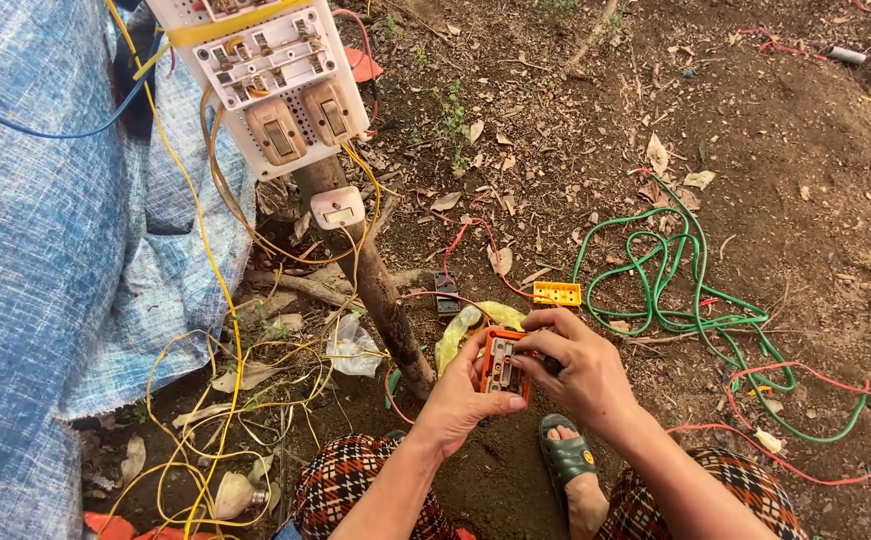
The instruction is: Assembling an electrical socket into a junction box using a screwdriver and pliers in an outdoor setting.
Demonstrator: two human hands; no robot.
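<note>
Bare dirt [775, 140] lay open to the right; a wooden post [380, 290] and blue tarp [45, 280] crowded the left. An orange switch box [500, 365], above the knees, was gripped by the left hand [460, 400] and pinched by the right hand [575, 365].

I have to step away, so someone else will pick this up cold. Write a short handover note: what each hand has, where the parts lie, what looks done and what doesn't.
Left hand: grips the small orange switch box from below and from the side.
Right hand: fingertips on the box's open face, pinching something dark; too small to tell what.
Nearby: yellow part on the dirt just beyond the hands, green cable coiled to the right, red wire looping past it.
White switch board is fixed on the wooden post, with yellow wires hanging loose.
Done: board mounted.
Left: the orange box is open, with no wire visibly joined to it.
</note>
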